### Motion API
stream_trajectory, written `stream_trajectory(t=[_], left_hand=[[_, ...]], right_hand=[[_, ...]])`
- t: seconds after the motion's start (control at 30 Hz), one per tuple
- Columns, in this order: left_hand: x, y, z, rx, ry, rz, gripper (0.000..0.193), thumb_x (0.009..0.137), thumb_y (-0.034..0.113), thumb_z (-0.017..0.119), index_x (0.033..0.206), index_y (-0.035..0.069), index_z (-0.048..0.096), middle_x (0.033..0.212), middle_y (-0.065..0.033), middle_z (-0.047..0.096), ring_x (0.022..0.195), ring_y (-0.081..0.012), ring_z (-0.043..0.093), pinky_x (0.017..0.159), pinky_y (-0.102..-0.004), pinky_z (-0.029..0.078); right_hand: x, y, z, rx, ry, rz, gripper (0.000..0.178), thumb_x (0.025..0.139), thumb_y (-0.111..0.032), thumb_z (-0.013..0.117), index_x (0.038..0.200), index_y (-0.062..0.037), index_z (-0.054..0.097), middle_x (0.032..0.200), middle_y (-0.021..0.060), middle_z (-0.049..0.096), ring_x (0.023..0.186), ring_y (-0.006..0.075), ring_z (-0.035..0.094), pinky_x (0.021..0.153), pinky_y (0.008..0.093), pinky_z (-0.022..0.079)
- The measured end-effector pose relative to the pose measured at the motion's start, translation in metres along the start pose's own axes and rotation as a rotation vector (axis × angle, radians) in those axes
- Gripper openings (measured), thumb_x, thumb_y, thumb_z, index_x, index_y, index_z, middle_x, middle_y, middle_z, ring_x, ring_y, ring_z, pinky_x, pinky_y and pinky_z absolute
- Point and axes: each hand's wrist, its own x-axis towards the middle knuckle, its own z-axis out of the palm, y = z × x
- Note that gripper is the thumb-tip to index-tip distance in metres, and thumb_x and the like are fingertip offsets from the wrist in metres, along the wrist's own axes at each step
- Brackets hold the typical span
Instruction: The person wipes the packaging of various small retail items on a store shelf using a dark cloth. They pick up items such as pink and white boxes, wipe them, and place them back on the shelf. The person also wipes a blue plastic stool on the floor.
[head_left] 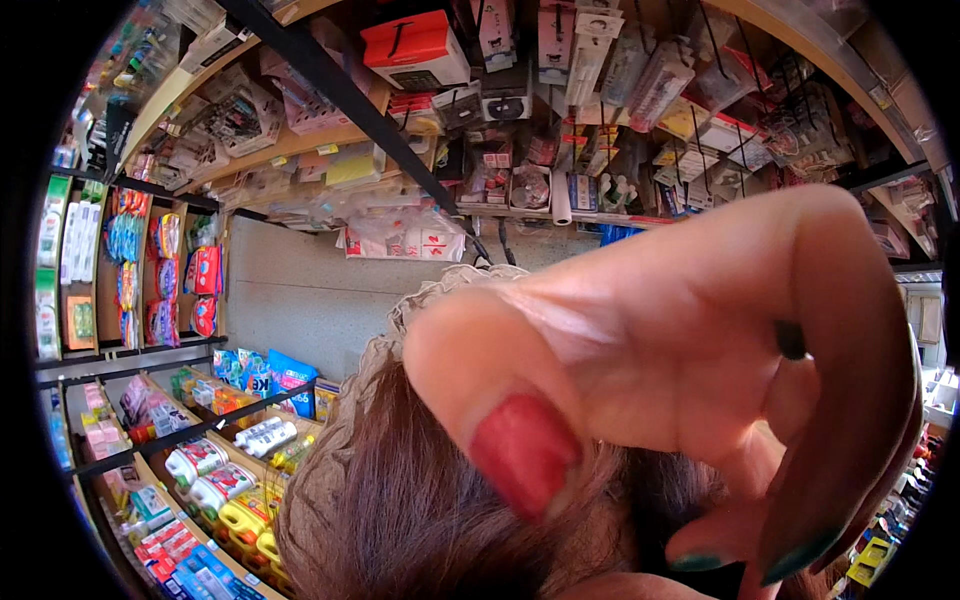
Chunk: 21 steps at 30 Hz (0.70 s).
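Observation:
Very close to the camera, a hand [660, 340] fills the middle and right of the head view; I take it as my right hand by its place, though no forearm shows. Its thumb with a red nail points down to the left. The fingers, with dark green nails, bend downward on the right, apart from the thumb, and I see nothing held. Just behind and below the thumb is long brown hair [400, 480], with beige ruffled cloth [400, 315] along its upper left side. A strip of skin shows at the bottom edge, its owner unclear. My left hand is not seen.
Shop shelves [285, 170] surround this spot. Bottles [222, 485] and boxes stand on low shelves at left, with colourful bags [203, 285] above. Hanging packs and a red-and-white box [415, 50] are overhead. A dark bar [360, 110] crosses the top.

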Motion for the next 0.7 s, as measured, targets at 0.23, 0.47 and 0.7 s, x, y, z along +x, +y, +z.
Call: stream_trajectory(t=[0.23, 0.47, 0.7], left_hand=[[0.004, -0.001, -0.004, 0.022, 0.011, -0.036, 0.036, 0.072, 0.017, 0.061, 0.098, -0.004, 0.046, 0.083, -0.0095, 0.048, 0.072, -0.0156, 0.053, 0.066, -0.0303, 0.052], [0.005, 0.004, -0.012, 0.08, 0.021, -0.08, 0.033, 0.073, 0.012, 0.06, 0.099, -0.003, 0.046, 0.085, -0.009, 0.048, 0.073, -0.015, 0.054, 0.067, -0.0295, 0.051], [0.006, 0.006, -0.017, 0.375, 0.11, -0.16, 0.031, 0.075, 0.006, 0.059, 0.101, -0.002, 0.045, 0.087, -0.0084, 0.048, 0.074, -0.0144, 0.054, 0.068, -0.0286, 0.05]], right_hand=[[0.001, 0.002, -0.002, 0.154, 0.044, 0.074, 0.049, 0.064, 0.012, 0.068, 0.109, -0.0006, 0.052, 0.1, 0.0094, 0.059, 0.09, 0.021, 0.058, 0.081, 0.0315, 0.048], [0.003, 0.004, -0.006, 0.141, 0.076, 0.048, 0.053, 0.064, 0.011, 0.069, 0.111, -0.0006, 0.05, 0.101, 0.01, 0.059, 0.091, 0.0213, 0.058, 0.083, 0.0319, 0.047], [-0.002, 0.003, -0.002, 0.176, 0.089, 0.103, 0.053, 0.063, 0.01, 0.07, 0.111, -0.0004, 0.051, 0.1, 0.01, 0.059, 0.09, 0.0208, 0.059, 0.082, 0.0318, 0.047]])
